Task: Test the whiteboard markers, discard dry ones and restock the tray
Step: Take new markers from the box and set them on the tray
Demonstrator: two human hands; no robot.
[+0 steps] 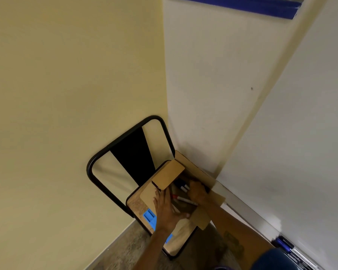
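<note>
An open cardboard box [200, 178] sits on the seat of a chair [137, 203] in the corner. Inside lie dark markers [181, 187]. My right hand [198, 192] reaches into the box with curled fingers and grips a grey marker with a red end [184, 200]. My left hand [165, 210] rests flat on the box's left flap [147, 195], fingers spread and thumb along the near wall. The whiteboard [300, 152] stands on the right with its metal tray [250, 215] below; a blue-capped marker [285, 244] lies on the tray.
A blue plastic object [149, 217] lies on the chair seat beside the box, partly under my left forearm. The black chair back [133, 149] leans toward the yellow wall. Speckled floor [125, 250] shows below the chair.
</note>
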